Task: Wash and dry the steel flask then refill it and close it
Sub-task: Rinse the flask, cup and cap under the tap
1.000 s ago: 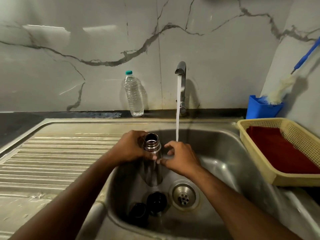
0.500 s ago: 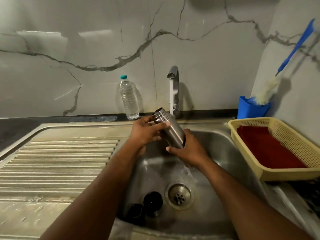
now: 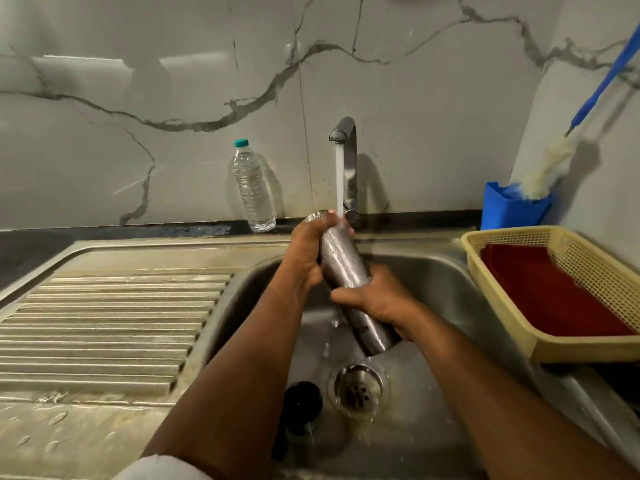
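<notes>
Since half a second ago we have pushed the flask (image 3: pixel 348 271) further up under the tap (image 3: pixel 346 147), so the stream now strikes its shoulder where before it ran behind the body. Our left hand (image 3: pixel 308 251) wraps the neck end, fingers curled round it; our right hand (image 3: pixel 377 299) grips the lower body, fingers clamped on the steel. We hold the flask tilted over the sink (image 3: pixel 450 271), mouth towards the tap, base towards the drain (image 3: pixel 358 389).

We judge it a stiff, fairly light thing, brushed steel, round and smooth, and slippery now that it is wet. A two-handed hold seems wise: one hand at the narrow neck, where the shoulder gives a stop, the other round the straight wall.

Left of the drain lies a black cap (image 3: pixel 303 401), glossy and round. Left of the tap stands a ribbed clear bottle (image 3: pixel 254 192). Right of the sink sits a cream mesh basket (image 3: pixel 588 344) holding a red cloth (image 3: pixel 550 289), soft and matte, likely for drying.
</notes>
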Action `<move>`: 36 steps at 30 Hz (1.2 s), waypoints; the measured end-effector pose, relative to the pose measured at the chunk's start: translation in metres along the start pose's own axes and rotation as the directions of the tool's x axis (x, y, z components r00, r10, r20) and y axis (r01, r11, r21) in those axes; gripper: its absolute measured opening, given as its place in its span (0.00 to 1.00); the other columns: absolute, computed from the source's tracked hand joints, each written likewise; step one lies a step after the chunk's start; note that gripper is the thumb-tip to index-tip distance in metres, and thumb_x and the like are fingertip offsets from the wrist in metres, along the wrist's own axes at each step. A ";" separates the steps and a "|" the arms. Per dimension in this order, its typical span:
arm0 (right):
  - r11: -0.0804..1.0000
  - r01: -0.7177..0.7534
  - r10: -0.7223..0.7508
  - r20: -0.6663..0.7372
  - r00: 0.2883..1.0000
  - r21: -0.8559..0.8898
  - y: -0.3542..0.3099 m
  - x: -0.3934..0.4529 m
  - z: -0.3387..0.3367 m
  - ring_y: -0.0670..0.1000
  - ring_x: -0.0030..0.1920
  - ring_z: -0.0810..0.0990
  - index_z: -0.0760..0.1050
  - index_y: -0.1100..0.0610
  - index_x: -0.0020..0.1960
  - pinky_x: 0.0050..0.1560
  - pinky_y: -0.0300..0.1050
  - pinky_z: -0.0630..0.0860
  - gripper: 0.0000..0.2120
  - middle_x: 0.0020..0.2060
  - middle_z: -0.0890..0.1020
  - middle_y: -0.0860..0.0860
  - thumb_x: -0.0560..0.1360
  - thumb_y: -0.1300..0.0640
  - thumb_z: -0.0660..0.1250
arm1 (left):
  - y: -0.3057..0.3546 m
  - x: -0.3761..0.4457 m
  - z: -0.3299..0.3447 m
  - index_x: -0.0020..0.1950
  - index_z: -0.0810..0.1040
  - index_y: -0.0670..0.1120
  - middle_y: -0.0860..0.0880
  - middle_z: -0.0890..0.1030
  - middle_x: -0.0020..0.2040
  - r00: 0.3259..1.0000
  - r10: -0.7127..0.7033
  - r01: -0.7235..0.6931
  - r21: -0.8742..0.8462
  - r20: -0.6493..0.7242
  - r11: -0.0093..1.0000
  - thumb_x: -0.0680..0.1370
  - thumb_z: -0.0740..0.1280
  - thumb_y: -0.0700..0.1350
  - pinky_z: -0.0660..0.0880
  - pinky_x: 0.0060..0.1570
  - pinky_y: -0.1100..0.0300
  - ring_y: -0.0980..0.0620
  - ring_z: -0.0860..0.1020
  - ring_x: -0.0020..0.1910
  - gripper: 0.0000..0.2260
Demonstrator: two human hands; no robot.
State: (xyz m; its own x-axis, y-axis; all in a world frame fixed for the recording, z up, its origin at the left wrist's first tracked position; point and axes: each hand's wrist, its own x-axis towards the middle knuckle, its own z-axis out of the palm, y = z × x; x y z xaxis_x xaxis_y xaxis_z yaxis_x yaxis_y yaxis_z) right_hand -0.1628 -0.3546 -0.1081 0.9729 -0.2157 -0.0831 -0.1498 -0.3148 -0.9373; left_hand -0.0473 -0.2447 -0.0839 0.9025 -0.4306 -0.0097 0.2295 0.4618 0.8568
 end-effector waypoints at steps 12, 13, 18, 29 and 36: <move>0.943 0.065 -0.148 -0.237 0.960 -0.326 -0.006 -0.006 0.000 0.51 0.48 0.85 0.72 0.49 0.67 0.43 0.47 0.82 0.40 0.53 0.83 0.46 0.60 0.43 0.84 | 0.020 0.012 0.028 0.55 0.81 0.42 0.44 0.84 0.43 0.980 -0.069 0.079 0.048 -0.186 0.996 0.74 0.75 0.53 0.82 0.44 0.51 0.45 0.83 0.40 0.17; 0.992 0.084 -0.096 -0.134 0.986 -0.096 -0.003 -0.005 -0.001 0.51 0.47 0.86 0.75 0.50 0.66 0.46 0.51 0.85 0.39 0.52 0.85 0.48 0.58 0.46 0.84 | 0.023 0.006 0.027 0.52 0.80 0.42 0.45 0.81 0.41 0.994 -0.085 0.085 -0.002 -0.073 0.996 0.75 0.72 0.52 0.80 0.41 0.53 0.47 0.81 0.39 0.14; 0.988 0.033 -0.032 -0.004 0.999 0.153 0.000 -0.001 0.004 0.56 0.45 0.87 0.80 0.53 0.58 0.52 0.64 0.84 0.27 0.47 0.87 0.57 0.61 0.54 0.82 | 0.030 -0.003 0.017 0.45 0.78 0.43 0.45 0.80 0.39 0.987 -0.044 0.037 0.043 0.157 0.998 0.77 0.66 0.47 0.79 0.46 0.53 0.46 0.80 0.40 0.08; 0.855 0.001 -0.215 -0.353 0.910 -0.518 -0.003 -0.005 0.005 0.50 0.49 0.82 0.69 0.48 0.69 0.44 0.44 0.79 0.40 0.54 0.81 0.47 0.63 0.41 0.81 | 0.013 0.005 0.037 0.61 0.80 0.40 0.42 0.84 0.51 0.957 0.030 0.056 0.284 -0.289 0.957 0.63 0.81 0.42 0.84 0.44 0.48 0.43 0.84 0.46 0.27; 0.981 -0.013 -0.012 0.127 0.992 0.193 0.003 -0.001 -0.008 0.58 0.49 0.88 0.79 0.53 0.61 0.49 0.59 0.86 0.31 0.50 0.87 0.56 0.62 0.51 0.86 | 0.039 -0.007 0.002 0.45 0.80 0.42 0.41 0.81 0.41 0.979 0.101 -0.103 -0.001 0.175 0.995 0.69 0.69 0.37 0.81 0.48 0.50 0.44 0.81 0.39 0.06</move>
State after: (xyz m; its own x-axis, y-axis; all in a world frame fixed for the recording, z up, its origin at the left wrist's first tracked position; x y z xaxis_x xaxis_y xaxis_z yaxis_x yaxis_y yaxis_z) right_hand -0.1653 -0.3623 -0.1080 0.9891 -0.0930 -0.1138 -0.1252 -0.1277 -0.9839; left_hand -0.0456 -0.2247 -0.0496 0.8432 -0.5108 0.1675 0.1361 0.5043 0.8528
